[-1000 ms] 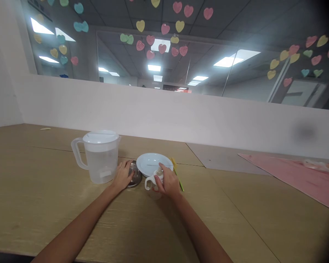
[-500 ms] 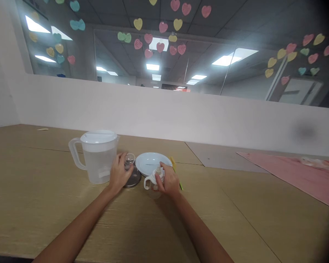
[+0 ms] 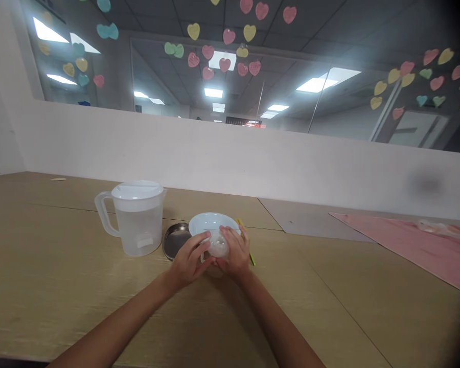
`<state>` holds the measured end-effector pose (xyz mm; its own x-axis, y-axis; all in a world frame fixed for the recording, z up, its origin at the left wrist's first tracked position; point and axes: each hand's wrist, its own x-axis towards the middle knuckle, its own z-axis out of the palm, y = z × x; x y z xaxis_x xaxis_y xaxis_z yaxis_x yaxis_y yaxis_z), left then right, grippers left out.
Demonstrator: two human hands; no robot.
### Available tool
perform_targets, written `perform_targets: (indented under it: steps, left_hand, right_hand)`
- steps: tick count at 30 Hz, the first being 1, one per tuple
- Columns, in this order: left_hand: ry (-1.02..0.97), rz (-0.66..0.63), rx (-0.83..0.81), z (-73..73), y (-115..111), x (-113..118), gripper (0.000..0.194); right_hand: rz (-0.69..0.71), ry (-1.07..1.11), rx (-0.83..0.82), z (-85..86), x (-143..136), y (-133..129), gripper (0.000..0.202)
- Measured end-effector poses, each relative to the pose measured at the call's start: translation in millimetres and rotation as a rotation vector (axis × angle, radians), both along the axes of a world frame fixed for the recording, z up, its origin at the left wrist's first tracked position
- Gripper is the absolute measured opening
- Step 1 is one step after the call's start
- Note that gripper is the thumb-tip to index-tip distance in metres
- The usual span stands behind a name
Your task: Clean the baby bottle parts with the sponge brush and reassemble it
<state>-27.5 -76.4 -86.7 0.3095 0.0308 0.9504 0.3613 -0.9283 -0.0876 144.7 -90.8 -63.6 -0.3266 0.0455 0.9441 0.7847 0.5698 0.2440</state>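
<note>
"Cap (image 3: 219, 245): where is it, and what is the grip?"

"Between both hands, at the top of the bottle (image 3: 215, 272), on the near side of the plate. The left hand (image 3: 187, 263) is narrow on the cap's left side, thumb low. The right hand (image 3: 236, 253) holds the bottle at its top, fingertips reaching onto the cap. Full seating cannot be confirmed; fingers cover the join."

"Recommended handling?"

"In my judgement, steady the bottle upright with the right hand, centre the cap and press evenly. A tilted cap could catch on one side; hard squeezing could flex it. Fingertips are best clear of the join."

"Items beyond?"

"Metal dish (image 3: 175, 241) to the left, near the plate (image 3: 207, 218). A stick (image 3: 253, 259), green at its near end, yellow at its far end, lies at the plate's right. Jug (image 3: 138, 230) further left, lid on."

"Markings?"

"One pale label (image 3: 145, 242) low on the jug, illegible. No brand can be read on bottle or cap. Heart notes (image 3: 225, 65) on the window: any writing is too small. Red lettering on a distant sign (image 3: 255, 125): unreadable."
</note>
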Motion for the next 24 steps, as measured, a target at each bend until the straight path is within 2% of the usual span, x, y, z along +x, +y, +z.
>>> perform_targets:
  steps: [5,8,11,14,19,24]
  left_hand:
    - [0.040,0.040,-0.405,-8.0,1.8,6.5,0.066]
    - [0.091,0.024,-0.596,-15.9,4.2,9.8,0.066]
    - [0.088,-0.010,-0.700,-21.7,6.9,11.8,0.067]
    - [0.076,-0.033,-0.745,-22.2,7.7,12.3,0.064]
    - [0.131,-0.057,-0.698,-20.2,5.3,12.6,0.050]
    - [0.127,-0.027,-0.698,-25.1,2.4,16.5,0.050]
  right_hand:
    - [-0.040,0.255,-0.151,3.6,2.1,3.2,0.051]
    - [-0.044,0.250,-0.263,0.7,1.6,4.5,0.047]
    - [-0.036,0.226,-0.346,-4.6,1.0,5.0,0.045]
    - [-0.016,0.225,-0.382,-9.0,2.1,5.2,0.045]
    - [0.013,0.231,-0.406,-16.9,4.9,7.4,0.045]
    - [0.039,0.272,-0.410,-25.9,3.1,9.0,0.044]
